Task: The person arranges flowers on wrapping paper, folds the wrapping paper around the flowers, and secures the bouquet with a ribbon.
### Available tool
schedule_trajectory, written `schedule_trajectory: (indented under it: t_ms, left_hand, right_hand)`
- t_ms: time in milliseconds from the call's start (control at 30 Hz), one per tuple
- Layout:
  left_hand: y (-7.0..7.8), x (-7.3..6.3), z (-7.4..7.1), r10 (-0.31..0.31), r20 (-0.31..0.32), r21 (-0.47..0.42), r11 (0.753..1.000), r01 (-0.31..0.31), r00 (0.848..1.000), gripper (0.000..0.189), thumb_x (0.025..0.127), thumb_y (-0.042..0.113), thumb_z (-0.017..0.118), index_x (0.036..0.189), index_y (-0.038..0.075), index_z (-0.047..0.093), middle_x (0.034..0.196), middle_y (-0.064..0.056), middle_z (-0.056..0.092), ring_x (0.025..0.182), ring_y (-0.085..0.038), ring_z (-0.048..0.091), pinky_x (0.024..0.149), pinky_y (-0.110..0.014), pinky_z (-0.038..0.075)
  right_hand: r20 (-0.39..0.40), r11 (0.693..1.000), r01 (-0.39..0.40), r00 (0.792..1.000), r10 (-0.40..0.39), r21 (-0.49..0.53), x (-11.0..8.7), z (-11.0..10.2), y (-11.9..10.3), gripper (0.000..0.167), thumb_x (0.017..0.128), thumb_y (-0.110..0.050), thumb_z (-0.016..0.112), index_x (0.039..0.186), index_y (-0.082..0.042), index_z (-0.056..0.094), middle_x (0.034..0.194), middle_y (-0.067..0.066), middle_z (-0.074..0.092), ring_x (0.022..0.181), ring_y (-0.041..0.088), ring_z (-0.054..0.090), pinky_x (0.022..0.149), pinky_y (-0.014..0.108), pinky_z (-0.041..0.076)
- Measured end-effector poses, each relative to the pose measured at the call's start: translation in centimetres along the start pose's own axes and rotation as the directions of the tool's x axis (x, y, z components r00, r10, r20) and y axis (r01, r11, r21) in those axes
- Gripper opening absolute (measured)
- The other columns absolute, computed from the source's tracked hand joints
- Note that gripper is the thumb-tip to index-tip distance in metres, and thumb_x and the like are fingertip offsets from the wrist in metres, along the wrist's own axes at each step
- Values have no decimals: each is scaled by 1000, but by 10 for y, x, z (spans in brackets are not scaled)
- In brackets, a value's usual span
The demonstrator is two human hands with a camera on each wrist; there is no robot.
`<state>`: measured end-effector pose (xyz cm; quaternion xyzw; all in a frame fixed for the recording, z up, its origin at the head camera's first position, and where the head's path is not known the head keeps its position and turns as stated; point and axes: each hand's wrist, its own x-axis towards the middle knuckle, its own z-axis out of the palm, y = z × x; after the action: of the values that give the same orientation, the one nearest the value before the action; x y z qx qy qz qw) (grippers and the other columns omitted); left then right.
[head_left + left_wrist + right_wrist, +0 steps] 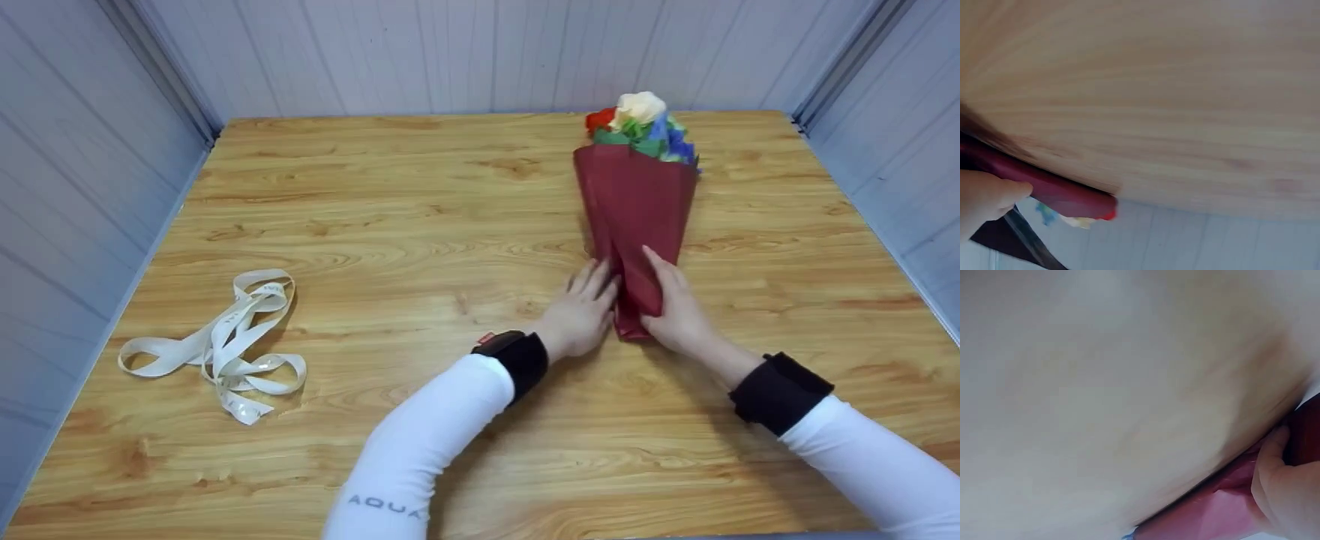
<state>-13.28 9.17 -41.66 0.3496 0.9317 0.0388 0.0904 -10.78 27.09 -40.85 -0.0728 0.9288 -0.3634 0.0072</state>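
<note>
A bouquet wrapped in dark red paper (637, 210) lies on the table, its blooms pointing to the far edge. White, red and blue flowers (639, 109) with green leaves show at its top. My left hand (579, 311) touches the left side of the narrow lower end, fingers mostly straight. On the other side my right hand (681, 315) grips the wrap near its bottom, thumb and fingers around the paper. In the left wrist view, a finger lies against the red wrapping (1067, 194). The right wrist view has fingers bent over the pink-red paper (1213, 512).
A loose, tangled white ribbon (232, 337) with printed lettering lies on the left of the wooden table (390, 202). Pale panel walls (450, 56) stand along the table's back and both sides.
</note>
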Motion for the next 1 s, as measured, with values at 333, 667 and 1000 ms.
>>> schedule_trajectory:
  t_ms: [333, 667, 1000]
  left_hand:
    - [14, 11, 6, 57, 71, 84, 994, -63, 996, 55, 103, 40, 27, 153, 17, 18, 160, -1, 8, 148, -18, 3, 118, -35, 13]
    - [12, 11, 12, 108, -18, 125, 987, -105, 994, 46, 101, 44, 33, 146, 32, 35, 158, -7, 18, 147, -23, 13, 117, -39, 17]
    - [28, -8, 10, 158, -260, 255, 963, -90, 953, 24, 93, 21, 52, 105, 27, 73, 104, 3, 66, 102, -15, 58, 89, -31, 43]
  right_hand:
    - [77, 832, -404, 910, 406, 380, -11, -22, -8, 56, 95, -34, 52, 134, 5, 46, 126, 3, 57, 108, 1, 50, 102, 24, 33]
    - [273, 986, -107, 960, 69, 128, 13, -17, -1, 84, 96, -31, 52, 152, -15, -8, 152, 20, -29, 139, 47, -19, 106, 70, -4]
    - [423, 994, 62, 906, -16, -95, 25, -19, 17, 84, 89, -43, 60, 152, -9, 16, 154, 26, -18, 138, 51, -13, 102, 74, 4]
